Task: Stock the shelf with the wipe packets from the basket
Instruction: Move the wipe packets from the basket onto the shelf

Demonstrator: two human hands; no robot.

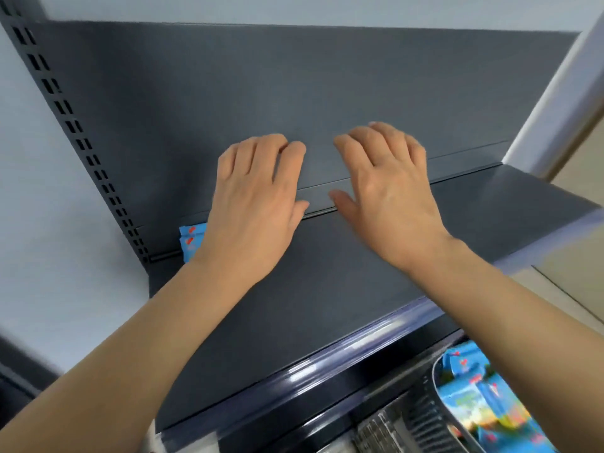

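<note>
Hovering left hand (255, 204) and right hand (387, 194) over shelf (327, 305), both slack, empty; I'm judging packets (480, 407) soft, slick: grabbing across width.

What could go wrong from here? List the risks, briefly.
1. The blue packets sit at the back left of the shelf, close behind the wrist of the left hand; pulling that arm back might topple them.
2. The basket sits below the shelf's front edge; the right hand, reaching down, could knock that edge.
</note>
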